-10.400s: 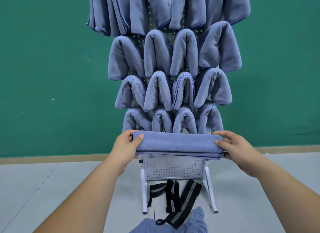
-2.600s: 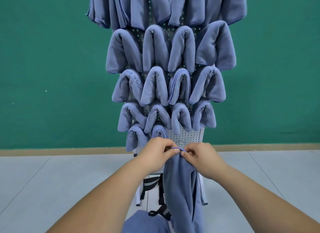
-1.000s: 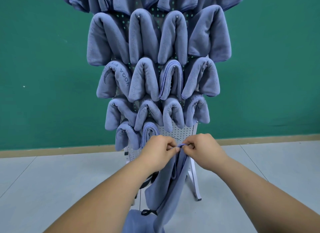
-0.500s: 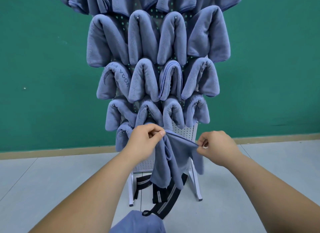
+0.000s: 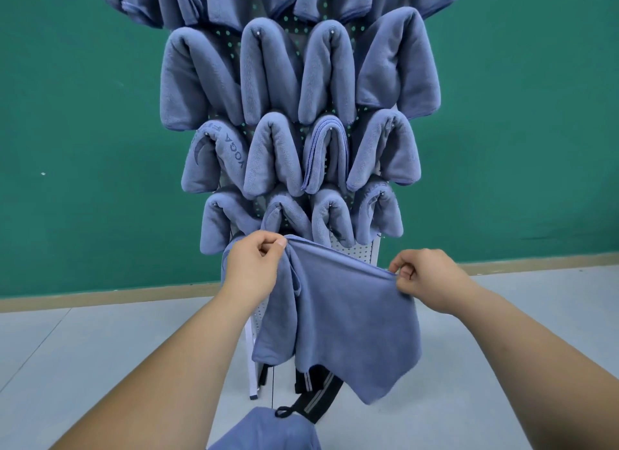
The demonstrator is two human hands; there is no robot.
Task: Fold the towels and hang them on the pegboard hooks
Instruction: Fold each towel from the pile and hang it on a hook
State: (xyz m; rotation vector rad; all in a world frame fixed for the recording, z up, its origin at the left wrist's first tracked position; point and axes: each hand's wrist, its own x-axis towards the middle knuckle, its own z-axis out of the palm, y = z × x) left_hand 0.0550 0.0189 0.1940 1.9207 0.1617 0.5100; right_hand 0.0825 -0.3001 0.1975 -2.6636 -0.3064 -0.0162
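Observation:
A blue-grey towel (image 5: 348, 319) hangs spread between my hands in front of the lower part of the white pegboard (image 5: 360, 253). My left hand (image 5: 254, 268) pinches its upper left corner, where the cloth is bunched. My right hand (image 5: 418, 277) pinches the upper right end of the top edge. The towel's lower edge dangles loose and uneven. Several folded towels (image 5: 298, 148) hang in rows on the pegboard hooks above; the bottom-left one is partly hidden behind my left hand.
The pegboard stands on white legs (image 5: 253, 366) on a grey floor before a green wall. Black straps (image 5: 315, 392) lie at its foot. More blue cloth (image 5: 268, 431) is at the bottom edge of the view.
My hands have moved apart along the towel's top edge, the right one going right, so the towel that hung bunched between them is now spread out wide.

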